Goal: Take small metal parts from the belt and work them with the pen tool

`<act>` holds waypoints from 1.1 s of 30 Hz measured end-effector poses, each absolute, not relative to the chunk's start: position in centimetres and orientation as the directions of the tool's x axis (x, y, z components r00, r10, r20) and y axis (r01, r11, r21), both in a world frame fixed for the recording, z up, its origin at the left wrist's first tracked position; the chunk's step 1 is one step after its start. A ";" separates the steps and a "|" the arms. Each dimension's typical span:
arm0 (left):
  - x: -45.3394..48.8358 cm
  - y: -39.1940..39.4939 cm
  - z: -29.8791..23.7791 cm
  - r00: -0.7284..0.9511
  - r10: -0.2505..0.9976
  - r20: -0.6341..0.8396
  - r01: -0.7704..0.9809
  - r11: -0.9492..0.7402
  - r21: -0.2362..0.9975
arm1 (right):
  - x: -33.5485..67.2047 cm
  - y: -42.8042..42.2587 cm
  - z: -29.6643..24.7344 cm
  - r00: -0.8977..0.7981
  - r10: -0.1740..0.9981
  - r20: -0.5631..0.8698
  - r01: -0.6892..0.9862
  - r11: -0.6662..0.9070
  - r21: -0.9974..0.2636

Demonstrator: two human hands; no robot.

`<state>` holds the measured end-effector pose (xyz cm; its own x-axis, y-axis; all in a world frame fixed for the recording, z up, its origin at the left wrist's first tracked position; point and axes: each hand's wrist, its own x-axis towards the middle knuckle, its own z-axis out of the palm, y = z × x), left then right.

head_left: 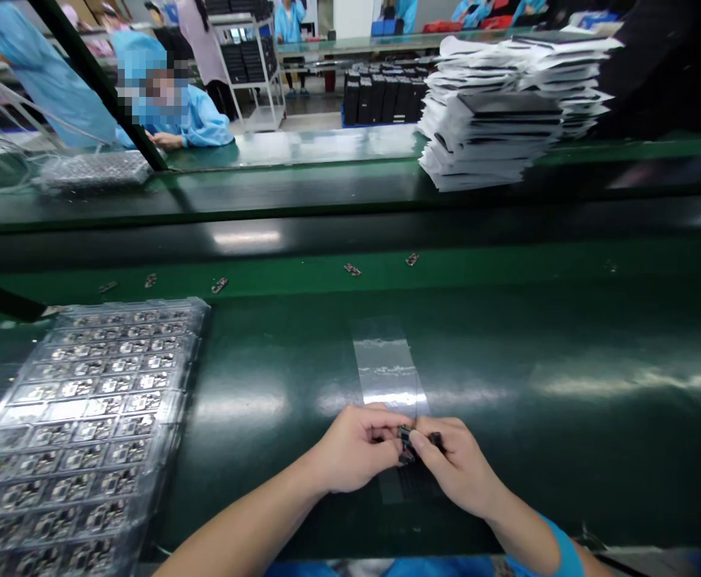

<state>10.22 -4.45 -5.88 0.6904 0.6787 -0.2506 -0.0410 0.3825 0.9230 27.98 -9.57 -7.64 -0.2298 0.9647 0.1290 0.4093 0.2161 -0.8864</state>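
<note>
My left hand (353, 449) and my right hand (461, 465) meet low in the middle of the head view. Between their fingertips is a small dark circuit board (406, 435), pinched from both sides and partly covered by the fingers. A dark bit also shows between the right fingers; whether it belongs to the same board I cannot tell. Under and beyond the hands, a transparent plastic strip (386, 369) lies on the green work surface (278, 449). To the left stands a transparent compartment tray (199, 311) filled with rows of similar small boards.
Several loose small boards, one of them a board (352, 270), lie scattered along the green ledge at the back. Beyond the dark rail (326, 240), a tall stack of white sheets (500, 152) stands right of centre. A co-worker in blue (203, 116) sits opposite at left.
</note>
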 end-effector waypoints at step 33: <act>-6.1 20.7 2.0 -0.256 0.934 -0.251 0.687 0.358 0.633 | 27.2 -8.8 -10.9 -0.176 0.968 0.176 0.464 0.240 -0.853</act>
<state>-6.13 20.65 1.97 -0.2556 0.9336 -0.2511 0.6866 0.3582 0.6327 27.24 -8.85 -10.92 -0.1765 0.9684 0.1765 0.4639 0.2399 -0.8528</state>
